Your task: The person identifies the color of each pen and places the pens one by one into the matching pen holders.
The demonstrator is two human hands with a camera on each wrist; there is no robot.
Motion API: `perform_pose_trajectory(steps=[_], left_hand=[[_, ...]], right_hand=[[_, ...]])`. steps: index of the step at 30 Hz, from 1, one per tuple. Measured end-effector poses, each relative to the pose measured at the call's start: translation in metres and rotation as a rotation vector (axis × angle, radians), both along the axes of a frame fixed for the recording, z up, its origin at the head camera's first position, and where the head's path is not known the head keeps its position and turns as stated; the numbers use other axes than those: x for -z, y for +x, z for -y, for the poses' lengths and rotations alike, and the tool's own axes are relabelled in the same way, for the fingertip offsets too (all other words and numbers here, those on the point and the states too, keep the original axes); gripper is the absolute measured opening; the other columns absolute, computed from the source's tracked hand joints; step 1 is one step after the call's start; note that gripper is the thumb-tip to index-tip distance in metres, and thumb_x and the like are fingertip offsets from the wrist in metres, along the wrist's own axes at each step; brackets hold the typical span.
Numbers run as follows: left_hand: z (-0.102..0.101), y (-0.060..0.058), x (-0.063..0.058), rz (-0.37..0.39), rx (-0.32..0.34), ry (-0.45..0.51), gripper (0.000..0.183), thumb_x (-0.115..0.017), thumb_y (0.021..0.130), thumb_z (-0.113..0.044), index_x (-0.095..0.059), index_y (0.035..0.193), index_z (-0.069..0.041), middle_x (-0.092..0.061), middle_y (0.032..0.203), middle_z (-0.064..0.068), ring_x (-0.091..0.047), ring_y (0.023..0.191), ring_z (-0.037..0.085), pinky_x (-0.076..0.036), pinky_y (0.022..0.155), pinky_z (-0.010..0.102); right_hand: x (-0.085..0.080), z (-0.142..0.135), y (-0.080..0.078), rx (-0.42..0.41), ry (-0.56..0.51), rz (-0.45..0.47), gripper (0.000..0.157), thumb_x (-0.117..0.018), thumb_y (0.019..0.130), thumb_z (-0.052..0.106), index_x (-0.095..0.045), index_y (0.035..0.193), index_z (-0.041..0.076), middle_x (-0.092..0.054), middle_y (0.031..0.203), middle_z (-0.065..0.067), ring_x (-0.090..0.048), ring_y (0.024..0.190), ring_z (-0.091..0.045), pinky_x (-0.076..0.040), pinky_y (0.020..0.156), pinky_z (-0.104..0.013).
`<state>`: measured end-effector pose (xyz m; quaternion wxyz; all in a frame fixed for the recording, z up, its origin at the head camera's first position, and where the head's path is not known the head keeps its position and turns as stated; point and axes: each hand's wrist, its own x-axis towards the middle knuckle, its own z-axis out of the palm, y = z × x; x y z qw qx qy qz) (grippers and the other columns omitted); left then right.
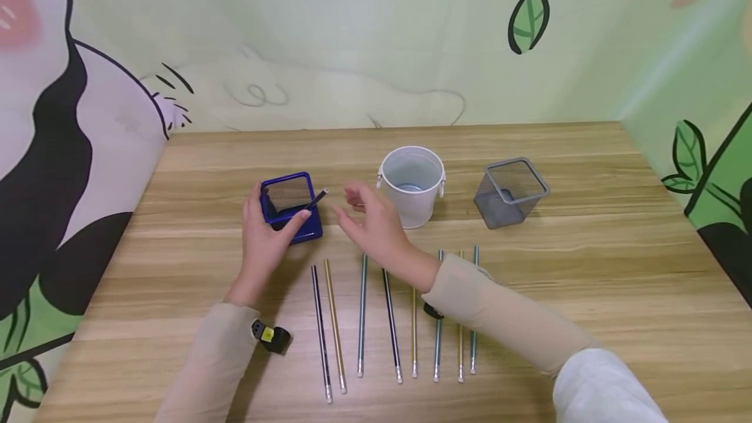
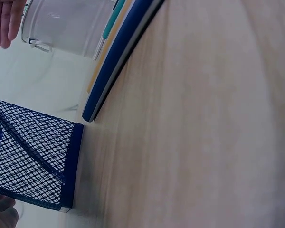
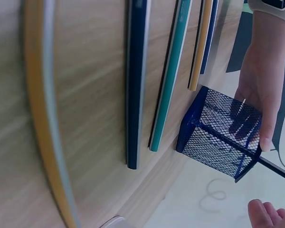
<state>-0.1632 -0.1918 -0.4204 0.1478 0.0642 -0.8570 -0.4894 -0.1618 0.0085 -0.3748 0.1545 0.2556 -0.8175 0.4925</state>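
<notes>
A blue mesh pencil holder stands at left on the table. My left hand holds it, with the fingers along its left side and the thumb at the near rim. A dark pencil leans in the holder, its upper end sticking out over the right rim beside the left thumb. To the right of that end is my right hand, thumb and fingers apart with nothing between them. In the right wrist view the same holder shows the pencil's diagonal line through its mesh.
Several striped pencils lie in a row on the wooden table, eraser ends towards me. A white metal bucket stands behind the right hand, with a grey mesh holder to its right. A painted wall borders the table's far edge.
</notes>
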Motion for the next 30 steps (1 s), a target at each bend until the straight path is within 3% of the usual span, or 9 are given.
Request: perform_pose_trajectory(steps=[8,16,25,30], left_hand=[[0.001,0.001,-0.001,0.009,-0.001,0.006,0.098,-0.078,0.078,-0.031,-0.018,0.151,-0.004,-0.028,0.148,0.021,-0.030,0.136,0.034,-0.023,0.116,0.048],[0.000,-0.001,0.000,0.003,0.007,0.000,0.098,-0.078,0.078,-0.032,-0.018,0.151,-0.004,-0.029,0.147,0.020,-0.031,0.135,0.033,-0.023,0.116,0.047],[0.000,0.000,-0.001,0.003,0.020,0.001,0.097,-0.076,0.079,-0.031,-0.017,0.151,-0.005,-0.029,0.147,0.021,-0.030,0.136,0.034,-0.023,0.116,0.048],[-0.001,0.000,0.001,-0.005,0.018,0.000,0.096,-0.077,0.079,-0.031,-0.019,0.151,-0.005,-0.030,0.147,0.021,-0.031,0.136,0.034,-0.023,0.115,0.048]], right_hand=[[0.004,-0.011,0.008,-0.060,-0.030,0.156,0.027,-0.064,0.084,-0.001,-0.057,0.108,-0.012,-0.065,0.096,-0.025,-0.066,0.087,-0.030,-0.057,0.079,-0.028],[0.011,-0.027,0.017,-0.009,-0.052,0.195,0.027,-0.061,0.084,-0.002,-0.058,0.110,-0.010,-0.065,0.092,-0.019,-0.066,0.082,-0.027,-0.057,0.074,-0.025],[0.017,-0.036,0.023,0.040,-0.068,0.175,0.026,-0.063,0.082,-0.004,-0.058,0.106,-0.011,-0.064,0.091,-0.021,-0.066,0.081,-0.029,-0.057,0.074,-0.027],[0.022,-0.038,0.026,0.062,-0.027,0.194,0.030,-0.066,0.081,-0.002,-0.058,0.109,-0.011,-0.065,0.092,-0.022,-0.066,0.082,-0.028,-0.057,0.075,-0.027]])
